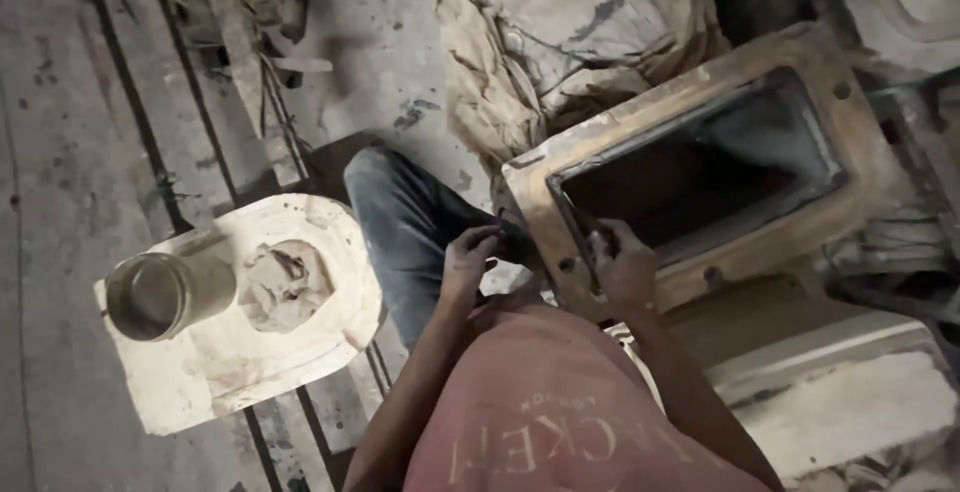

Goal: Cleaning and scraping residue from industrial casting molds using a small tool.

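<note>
The right hand (622, 264) is pressed on the brown rectangular hollow mould frame's (700, 72) six-o'clock rim; the left hand (468, 260), kept apart at nine o'clock, is curled loosely, its grip unclear.

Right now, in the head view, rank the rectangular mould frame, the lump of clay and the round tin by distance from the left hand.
From the left hand:
1. Rectangular mould frame, just to its right.
2. Lump of clay, on the pale slab to the left.
3. Round tin, farther left on that slab's edge.

Dusty grey plank floor (90, 132), crumpled sacks (570, 32), dim flat light
</note>
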